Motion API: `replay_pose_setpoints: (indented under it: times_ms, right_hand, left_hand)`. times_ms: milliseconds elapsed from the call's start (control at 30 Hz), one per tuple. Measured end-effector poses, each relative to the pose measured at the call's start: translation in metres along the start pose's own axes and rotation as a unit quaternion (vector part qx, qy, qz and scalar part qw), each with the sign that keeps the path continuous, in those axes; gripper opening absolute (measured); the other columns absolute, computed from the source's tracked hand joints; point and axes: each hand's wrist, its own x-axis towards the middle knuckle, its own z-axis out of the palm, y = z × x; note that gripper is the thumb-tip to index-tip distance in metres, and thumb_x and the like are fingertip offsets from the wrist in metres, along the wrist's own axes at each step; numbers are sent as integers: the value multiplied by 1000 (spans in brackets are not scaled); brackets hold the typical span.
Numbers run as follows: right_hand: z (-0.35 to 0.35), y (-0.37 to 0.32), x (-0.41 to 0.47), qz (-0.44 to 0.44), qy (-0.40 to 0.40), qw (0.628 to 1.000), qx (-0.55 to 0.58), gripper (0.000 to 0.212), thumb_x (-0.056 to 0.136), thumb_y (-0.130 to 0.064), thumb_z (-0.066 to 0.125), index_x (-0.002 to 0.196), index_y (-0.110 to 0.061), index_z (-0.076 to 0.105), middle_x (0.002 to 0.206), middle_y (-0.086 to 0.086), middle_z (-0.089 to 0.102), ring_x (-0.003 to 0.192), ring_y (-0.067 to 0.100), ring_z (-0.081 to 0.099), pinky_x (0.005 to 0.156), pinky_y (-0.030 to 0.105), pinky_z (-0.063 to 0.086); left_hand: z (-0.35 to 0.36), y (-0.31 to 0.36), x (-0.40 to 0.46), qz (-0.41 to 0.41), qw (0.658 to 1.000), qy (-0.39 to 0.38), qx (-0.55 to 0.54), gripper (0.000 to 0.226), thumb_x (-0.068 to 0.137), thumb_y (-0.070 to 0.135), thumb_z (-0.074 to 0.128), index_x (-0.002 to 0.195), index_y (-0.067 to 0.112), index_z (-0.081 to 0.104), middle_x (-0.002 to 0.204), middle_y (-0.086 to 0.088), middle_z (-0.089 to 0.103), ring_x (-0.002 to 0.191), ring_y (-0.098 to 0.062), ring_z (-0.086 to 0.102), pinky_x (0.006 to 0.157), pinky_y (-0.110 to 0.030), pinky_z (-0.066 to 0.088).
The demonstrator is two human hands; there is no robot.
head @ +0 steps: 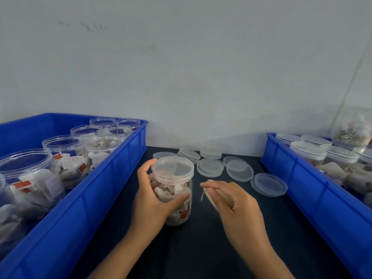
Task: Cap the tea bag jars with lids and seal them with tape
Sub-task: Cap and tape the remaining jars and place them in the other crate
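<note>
Small packing workroom: blue crates (112,178) of tea-bag jars (64,146), loose lids (239,170), bare wall (201,67).

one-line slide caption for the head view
Left hand grips a lidded tea bag jar while right hand pinches a tape strip, between two blue crates.

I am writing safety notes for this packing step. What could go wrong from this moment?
1. The tape strip pinched in the right hand hangs loose and curled; it may stick to itself or to the fingers before reaching the lid.
2. Only the left hand steadies the jar; pressing tape on sideways could tip it.
3. The loose lids lie close behind and could be knocked.
</note>
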Motion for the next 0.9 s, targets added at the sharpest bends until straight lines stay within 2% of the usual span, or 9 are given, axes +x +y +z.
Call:
replay_pose_setpoints:
  times_ms: [133, 267, 367, 500, 567, 633, 667, 767, 900]
  right_hand:
    - [-6, -3, 4, 0, 8, 1000, -16, 14, 83, -53, 51, 77, -45, 61, 92, -27, 54, 86, -6, 53, 64, 17, 39]
    - [-13, -8, 7, 15, 6, 999, 44, 15, 77, -53, 52, 72, -43, 61, 87, -16, 56, 84, -5, 52, 65, 12, 38]
    - [-18, -10, 9, 9, -20, 996, 86, 19, 88, -38, 52, 73, -36, 63, 92, -10, 60, 89, -4, 54, 71, 8, 38]
    - [-20, -11, 8, 10, -62, 988, 142, 32, 100, -19, 44, 79, -30, 66, 97, -3, 62, 80, -6, 55, 68, 7, 38]
    - [-22, -10, 7, 24, -82, 981, 174, 41, 101, -12, 38, 79, -29, 68, 86, -14, 62, 69, -9, 52, 63, 11, 37]
    - [-25, -10, 7, 30, -101, 980, 169, 44, 96, -1, 40, 80, -30, 69, 78, -24, 58, 71, -9, 51, 65, 14, 34]
    - [-25, -10, 8, 32, -107, 981, 160, 44, 92, 2, 42, 79, -32, 68, 83, -23, 59, 76, -8, 52, 68, 15, 34]
    - [-25, -14, 9, 31, -96, 985, 143, 31, 93, -10, 51, 76, -32, 65, 101, -9, 63, 93, -1, 55, 75, 15, 37]
    - [-24, -15, 9, 11, -70, 993, 94, 20, 89, -27, 60, 69, -29, 63, 91, -7, 63, 86, 0, 55, 71, 6, 39]
  left_hand:
    - [1, 11, -4, -20, 998, -19, -58, 81, 66, 57, 77, 133, 49, 33, 104, 21, 66, 94, 5, 65, 74, -23, 56]
    - [7, 18, -10, -25, 994, -77, -73, 79, 70, 53, 76, 136, 50, 33, 106, 18, 67, 92, -4, 69, 73, -30, 60]
    - [10, 19, -14, -35, 993, -95, -61, 89, 60, 58, 80, 135, 52, 32, 111, 8, 66, 99, -7, 68, 82, -37, 59]
    - [9, 17, -13, -37, 993, -98, -58, 82, 59, 64, 76, 130, 55, 34, 108, 15, 67, 98, -5, 68, 82, -36, 59]
    - [9, 17, -13, -34, 993, -97, -57, 80, 57, 62, 70, 128, 57, 33, 106, 21, 67, 96, -2, 68, 82, -35, 59]
    - [9, 16, -13, -37, 993, -94, -55, 73, 63, 62, 70, 125, 60, 33, 106, 23, 66, 97, -2, 68, 83, -35, 59]
    - [9, 17, -13, -38, 993, -94, -53, 68, 68, 62, 72, 123, 63, 33, 107, 25, 65, 96, -2, 67, 83, -35, 59]
    - [9, 19, -14, -36, 993, -105, -47, 72, 63, 60, 77, 119, 68, 32, 108, 26, 65, 97, -2, 68, 84, -36, 58]
    - [10, 21, -19, -29, 993, -110, -42, 82, 56, 64, 73, 126, 63, 31, 112, 24, 65, 101, -2, 67, 88, -39, 56]
